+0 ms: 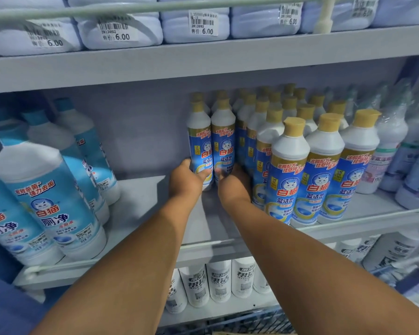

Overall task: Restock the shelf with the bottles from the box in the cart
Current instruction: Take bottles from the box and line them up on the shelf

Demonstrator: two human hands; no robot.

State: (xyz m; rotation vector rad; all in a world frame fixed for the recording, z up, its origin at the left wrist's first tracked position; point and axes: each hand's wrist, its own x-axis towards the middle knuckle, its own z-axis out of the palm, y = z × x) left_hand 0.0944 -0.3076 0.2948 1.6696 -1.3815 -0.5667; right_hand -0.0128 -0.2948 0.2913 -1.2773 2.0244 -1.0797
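Both my arms reach deep into the middle shelf [143, 201]. My left hand [185, 180] grips the base of a white bottle with a gold cap and blue label [200, 139]. Right beside it, my right hand [232, 182] grips the base of a matching bottle [224, 136]. Both bottles stand upright near the back of the shelf, at the left end of a block of several identical gold-capped bottles [324, 165]. The cart's wire edge [240, 325] shows at the bottom; the box is out of view.
Larger blue-capped bottles [46, 189] fill the shelf's left side, with bare shelf between them and my hands. Wrapped bottles [402, 146] stand at the right. Above are pale packs with price tags [121, 32]. White bottles [218, 281] line the lower shelf.
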